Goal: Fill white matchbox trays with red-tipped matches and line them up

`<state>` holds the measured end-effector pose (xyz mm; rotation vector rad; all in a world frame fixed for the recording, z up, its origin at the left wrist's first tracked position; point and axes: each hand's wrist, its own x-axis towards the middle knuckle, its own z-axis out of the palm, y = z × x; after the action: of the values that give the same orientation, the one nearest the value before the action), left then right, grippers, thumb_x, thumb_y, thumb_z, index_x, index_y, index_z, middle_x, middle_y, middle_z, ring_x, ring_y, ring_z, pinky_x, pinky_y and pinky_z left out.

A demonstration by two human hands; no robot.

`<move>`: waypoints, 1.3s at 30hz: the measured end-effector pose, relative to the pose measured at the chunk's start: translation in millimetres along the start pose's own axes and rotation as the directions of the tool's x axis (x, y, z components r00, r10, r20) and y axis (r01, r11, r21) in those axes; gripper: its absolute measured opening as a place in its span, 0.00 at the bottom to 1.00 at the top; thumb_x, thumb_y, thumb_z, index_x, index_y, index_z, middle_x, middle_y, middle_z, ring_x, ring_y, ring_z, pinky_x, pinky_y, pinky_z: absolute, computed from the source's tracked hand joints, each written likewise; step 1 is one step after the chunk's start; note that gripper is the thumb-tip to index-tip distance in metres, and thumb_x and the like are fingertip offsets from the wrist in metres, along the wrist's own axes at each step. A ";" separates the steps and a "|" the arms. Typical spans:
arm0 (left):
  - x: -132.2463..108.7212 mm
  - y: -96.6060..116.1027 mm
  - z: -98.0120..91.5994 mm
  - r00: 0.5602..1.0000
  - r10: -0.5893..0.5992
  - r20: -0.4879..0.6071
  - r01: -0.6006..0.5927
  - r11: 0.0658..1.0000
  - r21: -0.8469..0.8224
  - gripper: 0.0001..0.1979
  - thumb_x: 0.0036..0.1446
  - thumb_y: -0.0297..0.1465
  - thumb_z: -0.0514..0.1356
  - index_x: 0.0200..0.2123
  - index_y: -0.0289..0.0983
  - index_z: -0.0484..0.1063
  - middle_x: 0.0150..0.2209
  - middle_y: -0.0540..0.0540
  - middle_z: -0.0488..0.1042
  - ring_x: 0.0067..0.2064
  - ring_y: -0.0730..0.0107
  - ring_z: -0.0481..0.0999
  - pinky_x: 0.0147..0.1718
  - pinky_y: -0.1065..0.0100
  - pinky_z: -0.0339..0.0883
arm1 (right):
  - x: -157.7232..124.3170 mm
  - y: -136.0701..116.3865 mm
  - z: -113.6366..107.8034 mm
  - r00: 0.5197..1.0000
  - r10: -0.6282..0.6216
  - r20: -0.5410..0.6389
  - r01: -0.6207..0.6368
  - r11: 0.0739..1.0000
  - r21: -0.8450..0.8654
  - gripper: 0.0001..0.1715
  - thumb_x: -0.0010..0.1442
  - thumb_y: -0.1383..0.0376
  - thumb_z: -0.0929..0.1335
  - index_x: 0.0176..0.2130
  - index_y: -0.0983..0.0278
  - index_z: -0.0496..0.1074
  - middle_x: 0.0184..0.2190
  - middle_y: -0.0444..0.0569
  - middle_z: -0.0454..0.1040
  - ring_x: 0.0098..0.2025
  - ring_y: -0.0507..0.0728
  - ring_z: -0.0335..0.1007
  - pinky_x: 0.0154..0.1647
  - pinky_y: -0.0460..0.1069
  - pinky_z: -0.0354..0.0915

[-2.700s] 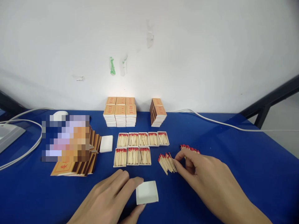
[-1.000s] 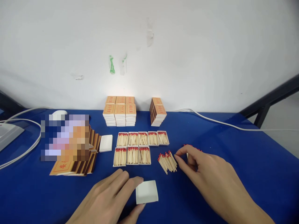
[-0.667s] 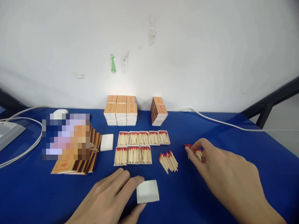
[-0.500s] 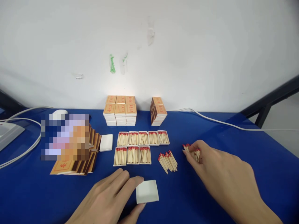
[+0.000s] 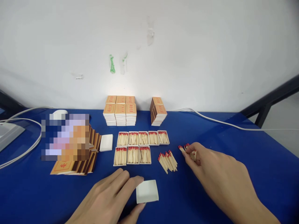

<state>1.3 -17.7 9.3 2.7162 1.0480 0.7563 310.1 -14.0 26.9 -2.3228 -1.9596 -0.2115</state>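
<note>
My left hand grips an empty white matchbox tray by its left end, thumb below and index finger above, on the blue table. On the right, my right hand has its thumb and fingers closed around a small bunch of red-tipped matches; the fingers hide part of it. Between the hands lies a loose pile of matches. Beyond the white tray, several trays filled with matches stand in two rows.
A block of stacked matchboxes stands at the wall, with a smaller matchbox stack to its right. On the left are matchbox sleeves, a white tray and a pixelated patch. A white cable runs along the back right.
My right hand has shifted slightly left with the bunch of matches, toward the loose pile. My left hand and the white tray have stayed in place.
</note>
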 end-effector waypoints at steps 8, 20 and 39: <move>-2.8 0.3 1.3 1.000 0.007 0.021 -0.006 1.000 -0.016 0.13 0.82 0.39 0.54 0.59 0.43 0.73 0.40 0.49 0.82 0.38 0.62 0.88 0.36 0.64 0.85 | -1.8 3.0 2.5 0.999 -0.016 -0.044 0.015 1.000 -0.024 0.17 0.74 0.52 0.64 0.36 0.55 0.74 0.25 0.44 0.83 0.25 0.69 0.81 0.24 0.50 0.46; 1.3 1.0 -2.9 1.000 -0.004 0.029 0.004 1.000 -0.012 0.14 0.84 0.40 0.52 0.60 0.43 0.73 0.42 0.48 0.83 0.39 0.61 0.88 0.36 0.63 0.84 | -2.3 2.9 2.1 0.999 -0.026 -0.027 0.025 0.998 -0.052 0.15 0.73 0.55 0.64 0.36 0.55 0.73 0.25 0.44 0.82 0.24 0.67 0.79 0.24 0.50 0.45; 0.4 7.3 1.6 0.996 -0.070 -0.056 0.069 0.997 -0.017 0.14 0.80 0.43 0.58 0.58 0.45 0.78 0.41 0.48 0.82 0.42 0.62 0.87 0.38 0.68 0.84 | -3.4 -8.4 -9.7 0.989 -0.146 0.026 0.115 0.864 0.489 0.22 0.74 0.44 0.68 0.36 0.54 0.78 0.17 0.35 0.62 0.16 0.52 0.60 0.18 0.47 0.53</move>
<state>6.7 -22.8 10.3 2.6447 1.1378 0.8301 300.8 -17.4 35.7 -1.8926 -1.9171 0.3192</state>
